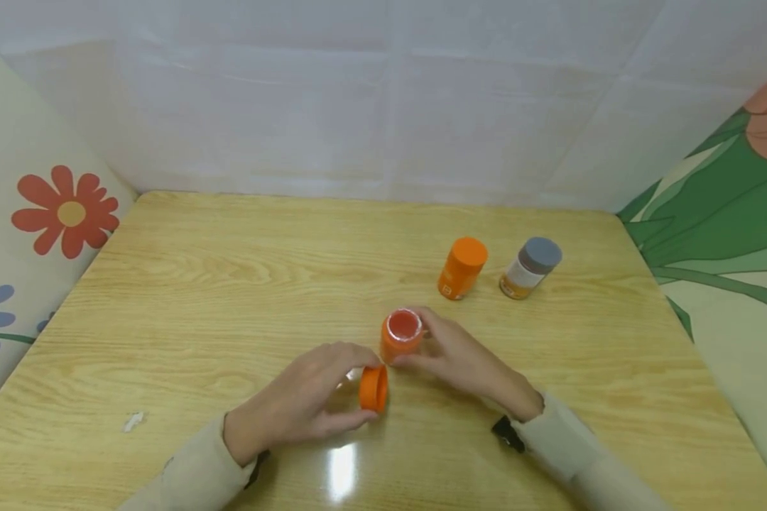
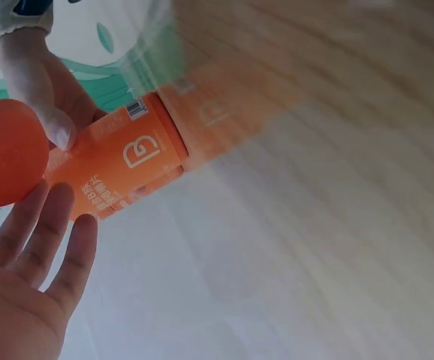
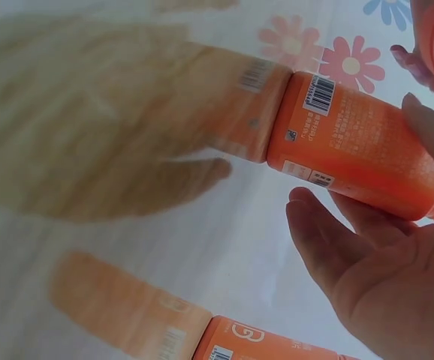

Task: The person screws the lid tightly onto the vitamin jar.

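Observation:
An orange bottle [image 1: 401,342] stands uncapped on the table, its round mouth facing up. My right hand [image 1: 463,358] holds it from the right side, with the thumb on the near side and fingers behind. Just left of it, my left hand [image 1: 309,397] pinches an orange screw cap [image 1: 373,389] between thumb and fingers, the cap's hollow side turned toward the right. A barcode label and printed text show on the bottle [image 3: 352,146] in the right wrist view. The left wrist view shows the top of the cap [image 2: 10,154] beside the bottle.
Behind the right hand stand a capped orange bottle [image 1: 463,268] and a bottle with a grey lid [image 1: 530,267]. The wood-grain table [image 1: 230,277] meets a white sheet [image 1: 332,121] at its back edge. A small whitish torn patch [image 1: 133,421] marks the table at front left.

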Tool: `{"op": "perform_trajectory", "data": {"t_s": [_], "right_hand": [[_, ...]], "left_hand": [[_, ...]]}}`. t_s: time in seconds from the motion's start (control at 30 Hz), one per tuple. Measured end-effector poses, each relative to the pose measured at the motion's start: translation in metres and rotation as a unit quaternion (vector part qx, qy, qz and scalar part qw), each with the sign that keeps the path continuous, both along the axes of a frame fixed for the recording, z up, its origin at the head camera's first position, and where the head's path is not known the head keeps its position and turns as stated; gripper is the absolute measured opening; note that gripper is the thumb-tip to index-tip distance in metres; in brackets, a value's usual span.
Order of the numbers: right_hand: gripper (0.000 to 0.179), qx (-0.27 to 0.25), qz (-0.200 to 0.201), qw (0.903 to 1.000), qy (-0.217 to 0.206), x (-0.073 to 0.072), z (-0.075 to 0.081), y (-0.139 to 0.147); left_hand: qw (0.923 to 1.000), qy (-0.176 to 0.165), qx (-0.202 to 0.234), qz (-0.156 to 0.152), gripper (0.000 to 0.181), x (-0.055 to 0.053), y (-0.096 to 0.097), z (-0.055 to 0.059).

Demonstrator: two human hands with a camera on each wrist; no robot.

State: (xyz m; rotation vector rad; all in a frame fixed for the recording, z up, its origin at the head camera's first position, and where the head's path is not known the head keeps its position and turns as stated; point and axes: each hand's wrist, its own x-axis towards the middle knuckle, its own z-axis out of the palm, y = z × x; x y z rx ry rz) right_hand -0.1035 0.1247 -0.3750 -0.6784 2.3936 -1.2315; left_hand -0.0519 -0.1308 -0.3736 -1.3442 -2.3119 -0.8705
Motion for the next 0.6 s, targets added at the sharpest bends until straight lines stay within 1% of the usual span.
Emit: {"op": "perform_trajectory", "data": {"t_s": [0.17, 0.3, 0.6], "right_hand": [[0.063, -0.004, -0.004, 1.0000, -0.005, 0.0014, 0.0016, 0.0013], [0.065, -0.004, -0.005, 1.0000, -0.002, 0.0016, 0.0022, 0.0020], [0.062, -0.011, 0.011, 0.9997, 0.020, 0.0036, 0.0009, 0.0050]], "left_hand": [[0.9998, 0.009, 0.008, 0.016, 0.054, -0.0036, 0.0011, 0.0008], [0.9994, 0.014, 0.012, 0.030, 0.051, -0.0055, 0.0018, 0.0015], [0.9977, 0.007, 0.020, 0.065, 0.050, -0.0081, 0.0028, 0.0050]]}}
